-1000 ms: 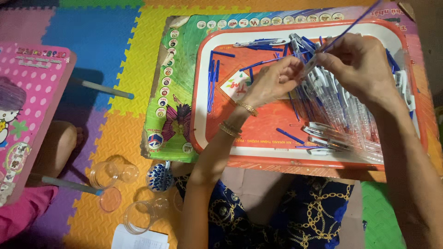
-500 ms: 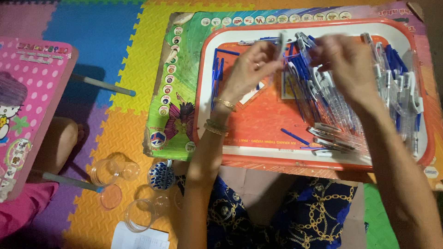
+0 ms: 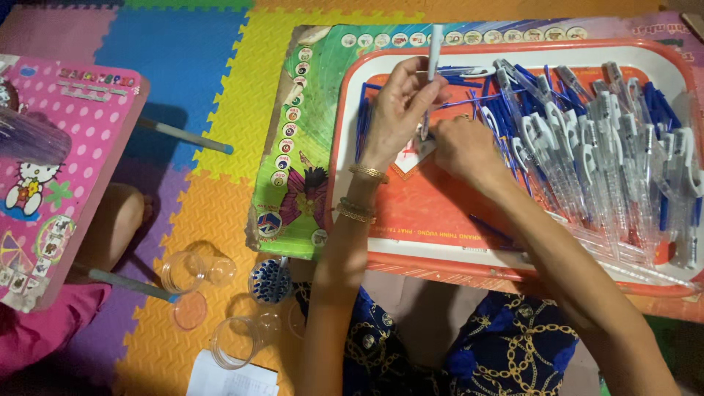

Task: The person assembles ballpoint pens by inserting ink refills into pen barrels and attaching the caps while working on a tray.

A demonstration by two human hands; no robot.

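Observation:
My left hand (image 3: 400,103) holds a clear pen barrel (image 3: 434,51) upright over the orange tray (image 3: 513,271). My right hand (image 3: 462,147) rests just to its right, fingers curled low over the tray floor beside the barrel's lower end; what it pinches is hidden. A heap of clear pens with white clips (image 3: 609,161) fills the tray's right half. Loose blue refills (image 3: 363,121) lie along the tray's left side and behind my hands.
A green picture board (image 3: 304,139) lies under the tray. Clear plastic cups (image 3: 187,271) and a small cup of blue parts (image 3: 270,281) stand on the foam mat near my knees. A pink dotted folding table (image 3: 66,169) is at the left, another person's knee beneath it.
Both hands have moved left from the pen heap to the tray's middle. The left hand now holds a barrel upright, and the right hand has dropped low beside it.

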